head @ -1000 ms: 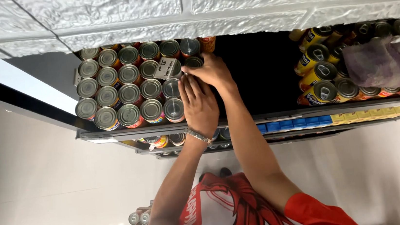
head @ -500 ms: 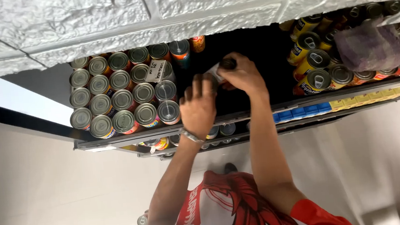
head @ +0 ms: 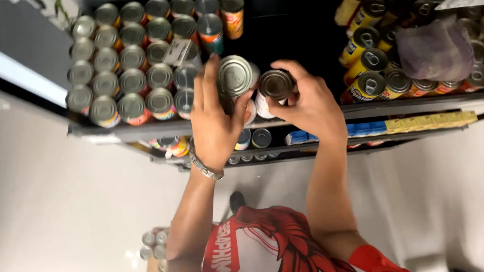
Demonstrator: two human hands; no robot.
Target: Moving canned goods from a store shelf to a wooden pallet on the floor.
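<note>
My left hand (head: pixel 214 121) grips a silver-topped can (head: pixel 235 75) at the front edge of the dark top shelf (head: pixel 123 131). Right beside it, my right hand (head: pixel 308 101) holds a second can (head: pixel 275 83) with a darker lid. The two cans almost touch, above the open gap in the middle of the shelf. Rows of similar cans (head: pixel 128 64) stand packed to the left of my left hand. A metal bracelet sits on my left wrist.
Yellow cans (head: pixel 366 38) lie and stand at the right of the shelf, with a purple cloth (head: pixel 433 49) on top of more cans. Lower shelves (head: pixel 371 130) hold further cans and blue-yellow packets. A box of cans (head: pixel 154 257) rests on the pale floor at lower left.
Both hands have drawn back from deep in the shelf gap toward its front edge, each now with a can in view. The camera has tilted down and closer.
</note>
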